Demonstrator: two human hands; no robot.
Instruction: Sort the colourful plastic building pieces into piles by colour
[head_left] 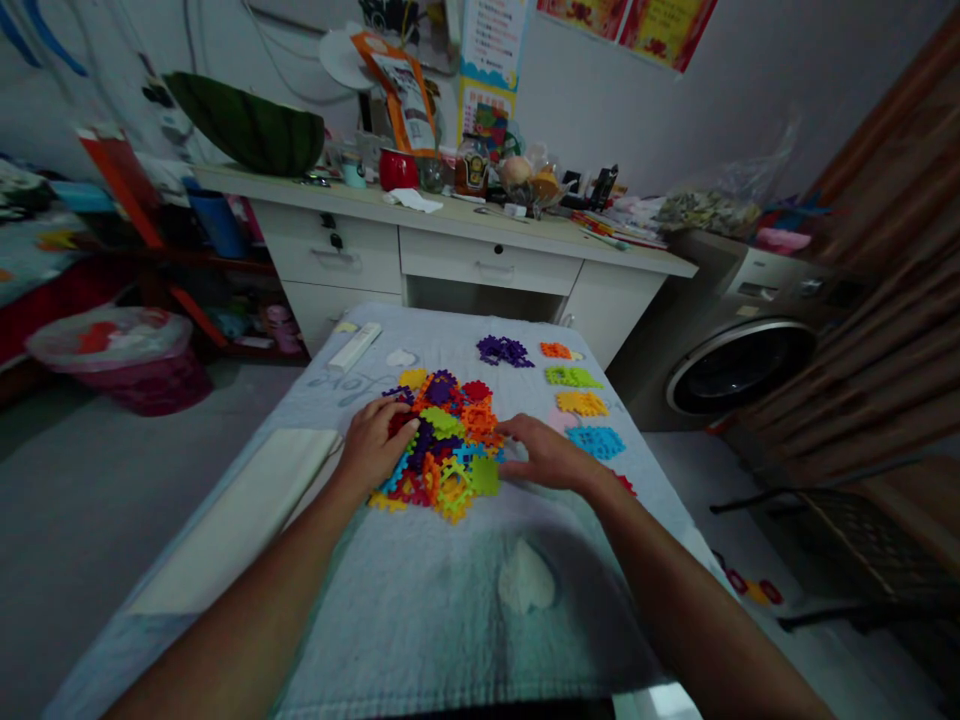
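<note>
A mixed pile of toothed plastic building pieces in red, orange, yellow, green, blue and purple lies mid-table. My left hand rests on the pile's left side, thumb and fingers apart around a dark red piece; no firm grip shows. At the right edge, my right hand touches the pile with thumb and index finger spread, near a flat green piece. Sorted by colour, small groups lie farther off: purple pieces, orange pieces, green pieces, yellow pieces and blue pieces. Red ones are partly hidden behind my right forearm.
A pale cloth covers the table. Along its left side are a white box and a white strip-shaped object. Behind stands a cluttered white desk holding a cut watermelon. To the right is a washing machine.
</note>
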